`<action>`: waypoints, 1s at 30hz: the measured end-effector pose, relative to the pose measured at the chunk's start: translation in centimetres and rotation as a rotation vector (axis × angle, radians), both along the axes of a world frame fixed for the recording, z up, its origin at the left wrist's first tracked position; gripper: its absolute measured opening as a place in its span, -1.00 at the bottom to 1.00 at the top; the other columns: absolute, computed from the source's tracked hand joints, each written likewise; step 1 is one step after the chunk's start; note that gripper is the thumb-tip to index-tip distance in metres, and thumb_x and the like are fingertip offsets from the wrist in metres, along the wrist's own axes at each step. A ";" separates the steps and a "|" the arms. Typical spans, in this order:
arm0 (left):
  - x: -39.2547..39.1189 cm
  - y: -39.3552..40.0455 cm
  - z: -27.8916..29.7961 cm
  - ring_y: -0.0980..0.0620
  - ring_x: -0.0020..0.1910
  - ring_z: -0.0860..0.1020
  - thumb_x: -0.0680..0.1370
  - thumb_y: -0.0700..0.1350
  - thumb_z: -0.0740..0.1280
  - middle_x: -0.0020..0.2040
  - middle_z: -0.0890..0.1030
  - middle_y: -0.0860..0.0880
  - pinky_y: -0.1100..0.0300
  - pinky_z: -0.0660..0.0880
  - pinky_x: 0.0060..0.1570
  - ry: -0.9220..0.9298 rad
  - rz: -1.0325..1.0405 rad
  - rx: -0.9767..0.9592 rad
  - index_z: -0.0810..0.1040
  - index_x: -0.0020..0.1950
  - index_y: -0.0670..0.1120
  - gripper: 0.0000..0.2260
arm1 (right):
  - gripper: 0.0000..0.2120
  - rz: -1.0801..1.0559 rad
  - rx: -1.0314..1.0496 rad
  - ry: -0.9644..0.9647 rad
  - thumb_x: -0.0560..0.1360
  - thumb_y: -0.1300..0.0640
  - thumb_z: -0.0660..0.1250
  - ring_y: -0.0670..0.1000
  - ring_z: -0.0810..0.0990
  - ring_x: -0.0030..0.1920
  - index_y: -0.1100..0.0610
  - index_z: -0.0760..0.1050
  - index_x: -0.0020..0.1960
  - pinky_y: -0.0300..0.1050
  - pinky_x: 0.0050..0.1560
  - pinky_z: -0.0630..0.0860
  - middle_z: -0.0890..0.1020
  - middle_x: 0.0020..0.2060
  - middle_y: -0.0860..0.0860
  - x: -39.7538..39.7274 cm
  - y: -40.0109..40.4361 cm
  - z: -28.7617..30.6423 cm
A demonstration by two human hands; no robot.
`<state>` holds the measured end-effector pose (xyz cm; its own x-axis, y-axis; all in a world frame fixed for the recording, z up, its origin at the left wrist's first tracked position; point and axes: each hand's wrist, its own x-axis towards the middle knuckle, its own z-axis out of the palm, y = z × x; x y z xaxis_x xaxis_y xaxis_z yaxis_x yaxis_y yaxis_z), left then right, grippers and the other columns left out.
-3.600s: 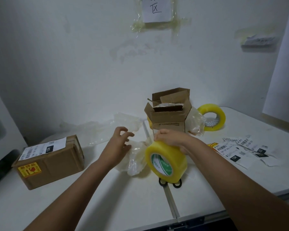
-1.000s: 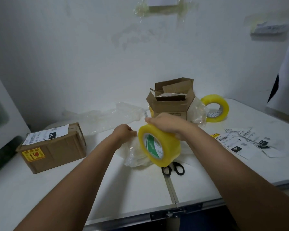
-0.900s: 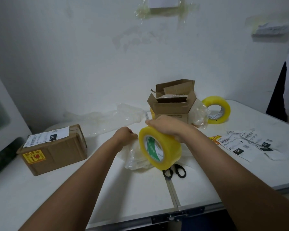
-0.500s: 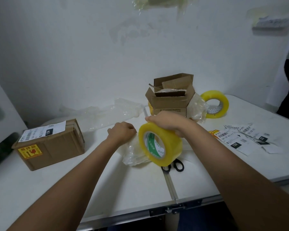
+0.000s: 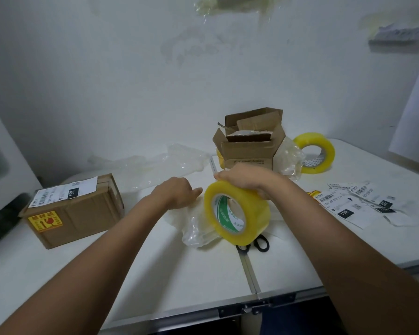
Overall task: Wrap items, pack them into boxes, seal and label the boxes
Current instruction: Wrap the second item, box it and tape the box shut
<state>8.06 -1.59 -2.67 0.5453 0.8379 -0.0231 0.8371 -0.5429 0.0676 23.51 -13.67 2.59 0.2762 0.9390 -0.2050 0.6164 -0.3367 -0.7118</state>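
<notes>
We can't see most of the scissors (image 5: 259, 244) — the tape roll (image 5: 237, 215) hides them (only black handles show).

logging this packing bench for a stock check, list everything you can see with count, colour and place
tape roll in hand: 1, yellow with green-and-white core, held on edge at table centre
spare tape roll: 1, yellow, far right beside the open box
open box: 1, brown cardboard, flaps up, back centre
sealed box: 1, brown with white label and yellow sticker, left
plastic wrap: several clear pieces, centre and back
scissors: 1, black handles, partly hidden behind the held roll
shipping labels: several, white with black print, right
table: 1, white, folding seam down the middle
left hand: fingers curled, on the wrap
right hand: grips the roll's top
</notes>
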 end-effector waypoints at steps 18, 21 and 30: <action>-3.3 -3.4 -1.9 -0.22 0.36 0.28 0.41 0.32 0.39 0.47 0.21 -0.02 -0.06 0.32 0.32 0.138 -0.114 -0.030 0.05 0.55 0.00 -0.13 | -0.60 0.011 0.093 0.642 0.55 -0.07 0.34 0.10 0.68 -0.02 0.17 0.52 0.27 0.02 0.03 0.63 0.69 0.00 0.12 0.2 0.5 -0.8; -4.4 -1.4 -1.7 -0.10 0.32 0.40 0.41 0.29 0.42 0.44 0.34 -0.01 0.05 0.36 0.30 0.010 -0.125 -0.107 0.16 0.53 0.05 -0.19 | -0.58 -0.005 0.168 0.669 0.55 -0.09 0.33 0.11 0.67 0.00 0.16 0.50 0.28 0.03 0.02 0.61 0.67 0.03 0.12 -0.9 0.9 -0.9; -6.0 1.7 -0.1 -0.02 0.11 0.59 0.30 0.36 0.41 0.21 0.57 -0.01 0.01 0.65 -0.08 -0.226 0.023 -0.374 0.40 0.42 0.09 -0.25 | -0.46 0.004 0.050 0.289 0.53 -0.27 0.25 0.17 0.65 0.02 0.18 0.52 0.21 0.16 0.16 0.57 0.65 0.04 0.14 -1.9 0.6 -3.5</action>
